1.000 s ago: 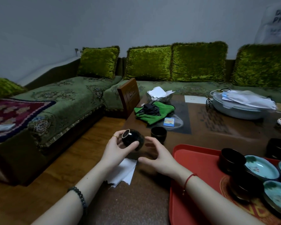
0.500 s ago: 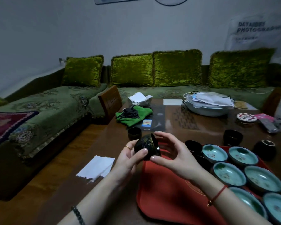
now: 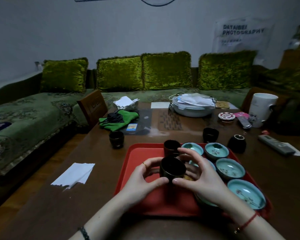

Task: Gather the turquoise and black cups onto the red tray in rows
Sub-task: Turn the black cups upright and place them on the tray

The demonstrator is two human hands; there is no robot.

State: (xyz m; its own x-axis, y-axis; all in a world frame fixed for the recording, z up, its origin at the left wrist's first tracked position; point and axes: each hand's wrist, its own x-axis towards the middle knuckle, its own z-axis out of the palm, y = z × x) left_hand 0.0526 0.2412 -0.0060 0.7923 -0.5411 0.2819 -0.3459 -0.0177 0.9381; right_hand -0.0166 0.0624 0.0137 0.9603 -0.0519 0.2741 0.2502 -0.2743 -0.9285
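A red tray (image 3: 142, 154) lies on the brown table in front of me. Both hands hold one black cup (image 3: 172, 168) upright over the tray's middle: my left hand (image 3: 144, 179) on its left side, my right hand (image 3: 199, 175) on its right. Behind it another black cup (image 3: 171, 147) stands at the tray's far edge. Several turquoise cups, such as one at the far edge (image 3: 216, 150) and one at the near right (image 3: 246, 194), fill the tray's right half in rows; my right hand hides some. Off the tray stand three black cups: left (image 3: 116, 139), far right (image 3: 210, 135) and an upside-down one (image 3: 236, 143).
White paper (image 3: 74, 174) lies near the table's left edge. A green cloth (image 3: 119, 119), a white basin (image 3: 192, 106), a white mug (image 3: 261, 110) and remote controls (image 3: 275, 144) occupy the table's far and right side. A green sofa runs behind and to the left.
Both hands carried the black cup from the table's left side rightward over the tray and turned it from tilted to upright. The view swung right, bringing the whole tray in.
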